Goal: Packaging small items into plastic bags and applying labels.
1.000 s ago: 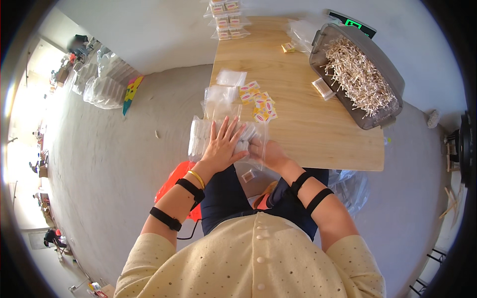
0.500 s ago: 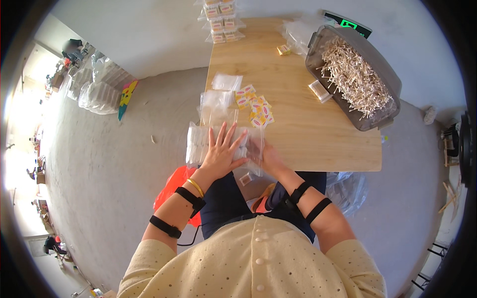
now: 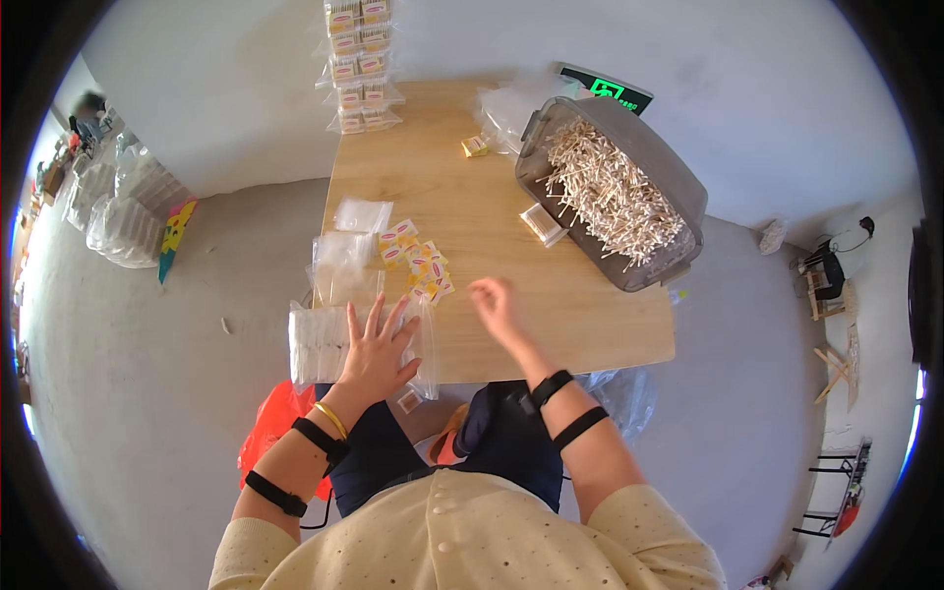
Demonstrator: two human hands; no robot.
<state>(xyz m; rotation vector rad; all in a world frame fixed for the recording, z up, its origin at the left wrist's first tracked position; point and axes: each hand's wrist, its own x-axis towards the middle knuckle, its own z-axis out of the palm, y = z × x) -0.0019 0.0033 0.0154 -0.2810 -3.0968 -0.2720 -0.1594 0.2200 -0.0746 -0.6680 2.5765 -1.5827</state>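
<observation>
My left hand lies flat with fingers spread on a clear plastic bag at the table's near left edge. White bundles fill the bag's left part; its right end lies loose and see-through. To the right, above bare tabletop, my right hand is apart from the bag. Its fingers are curled together and slightly blurred, with nothing showing in them. Just beyond the bag lie yellow-and-white printed cards and a stack of small clear bags.
A grey tub of loose cotton swabs stands at the right, a swab pack beside it. A small yellow box and a lit green display are farther back. Bagged swab packs are stacked at the far left.
My right hand has left the bag's right end and moved out over the tabletop. My left hand stays on the bag. The whole view has shifted, so the table sits lower and further left.
</observation>
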